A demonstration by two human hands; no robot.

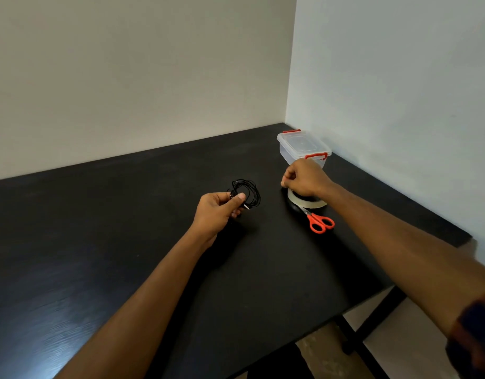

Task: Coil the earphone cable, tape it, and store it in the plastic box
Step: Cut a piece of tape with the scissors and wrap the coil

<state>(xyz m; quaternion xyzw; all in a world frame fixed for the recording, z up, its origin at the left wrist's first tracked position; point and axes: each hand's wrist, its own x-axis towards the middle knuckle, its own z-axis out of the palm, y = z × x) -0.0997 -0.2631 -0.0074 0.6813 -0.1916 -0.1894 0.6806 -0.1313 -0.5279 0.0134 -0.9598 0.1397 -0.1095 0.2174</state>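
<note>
1. The black table carries everything. The plastic box stands at its far right corner with the lid on, and nothing shows through its clear walls.
2. The right hand, just in front of the box, sits over the tape roll with fingers curled and pinched. I cannot tell whether they hold the tape's end.
3. The left hand, well left of the box, pinches the earphone cable, which is already coiled.
4. The scissors lie in front of the box, touching the roll.
5. Coiling looks done. Taping, opening the box and storing the cable remain.
</note>
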